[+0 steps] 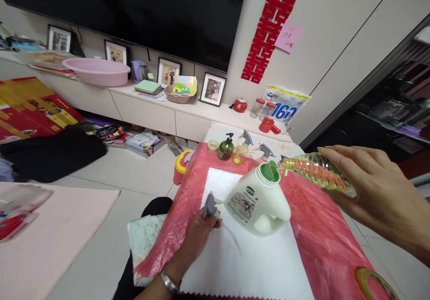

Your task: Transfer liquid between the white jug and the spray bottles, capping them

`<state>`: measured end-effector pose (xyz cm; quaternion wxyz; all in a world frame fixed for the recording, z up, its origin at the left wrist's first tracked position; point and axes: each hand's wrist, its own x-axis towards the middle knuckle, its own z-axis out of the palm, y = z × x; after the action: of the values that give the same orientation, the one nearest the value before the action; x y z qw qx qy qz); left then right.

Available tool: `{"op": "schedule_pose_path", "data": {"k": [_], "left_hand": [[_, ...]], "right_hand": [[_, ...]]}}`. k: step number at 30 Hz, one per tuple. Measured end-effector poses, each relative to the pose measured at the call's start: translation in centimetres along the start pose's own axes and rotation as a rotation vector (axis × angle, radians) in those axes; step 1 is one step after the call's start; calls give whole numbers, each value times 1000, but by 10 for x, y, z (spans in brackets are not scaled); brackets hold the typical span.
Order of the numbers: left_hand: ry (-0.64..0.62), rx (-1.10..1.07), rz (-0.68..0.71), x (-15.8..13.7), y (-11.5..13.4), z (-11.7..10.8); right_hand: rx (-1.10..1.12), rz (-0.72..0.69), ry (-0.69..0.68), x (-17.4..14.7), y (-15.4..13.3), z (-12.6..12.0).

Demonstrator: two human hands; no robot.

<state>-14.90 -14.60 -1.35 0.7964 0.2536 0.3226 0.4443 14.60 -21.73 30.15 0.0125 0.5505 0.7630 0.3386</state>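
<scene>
My right hand (376, 192) is wrapped round a clear ribbed plastic bottle (317, 168) with yellowish liquid. The bottle is tipped almost level, its neck at the open mouth of a pale green detergent jug (257, 201). A green spout shows inside the jug's mouth. The jug stands upright on a white mat (215, 273). Left of it, my left hand (195, 237) is closed on a grey trigger spray head (210, 205), whose thin clear tube trails to the right. Behind the jug stand a green pump bottle (225, 147) and a clear spray bottle (241, 152).
A red plastic cover (184, 210) lies over the table. Another grey spray trigger (267, 151) sits behind the jug, and a tape roll (364, 282) lies at the near right. The long white cabinet (148, 112) carries a pink basin (97, 74) and framed photos.
</scene>
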Motion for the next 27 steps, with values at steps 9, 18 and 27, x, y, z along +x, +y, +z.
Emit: {"op": "schedule_pose_path", "data": {"k": [9,18,27], "left_hand": [[10,2,-13,3,-3,-3],[-21,13,1,1,-2,-4],[8,3,-15,1,0,0]], "right_hand": [[-29,-16,21,5,0,-2],[-26,-10,7,6,2,-2],[-61,-25,-6,8,4,-4]]}}
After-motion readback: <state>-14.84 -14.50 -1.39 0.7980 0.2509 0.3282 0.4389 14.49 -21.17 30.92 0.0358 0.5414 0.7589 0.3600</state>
